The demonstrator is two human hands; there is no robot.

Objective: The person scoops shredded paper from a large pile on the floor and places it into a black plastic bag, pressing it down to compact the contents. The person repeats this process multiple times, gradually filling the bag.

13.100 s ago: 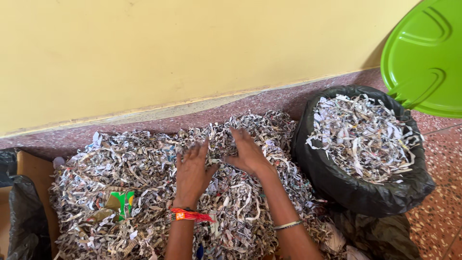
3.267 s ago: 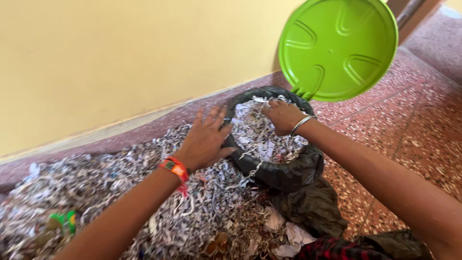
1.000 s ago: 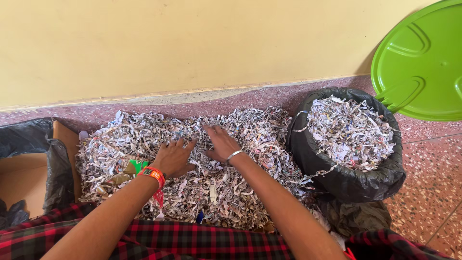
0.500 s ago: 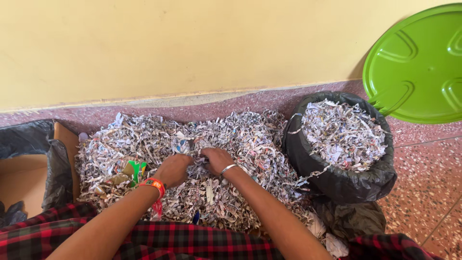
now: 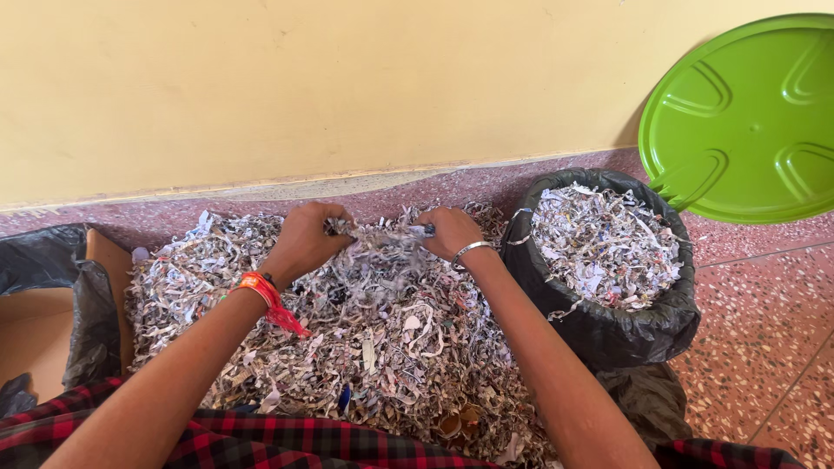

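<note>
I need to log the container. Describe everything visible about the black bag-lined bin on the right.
The bin is round, lined with a crinkled, glossy black plastic bag rolled over its rim. It stands upright on the speckled floor, heaped with shredded paper. The floor pile of shreds reaches its left side; a green lid leans behind it. Neither hand touches it.

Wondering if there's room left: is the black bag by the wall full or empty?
Nearly full: shredded paper fills the black bag up to about its rolled rim.
</note>
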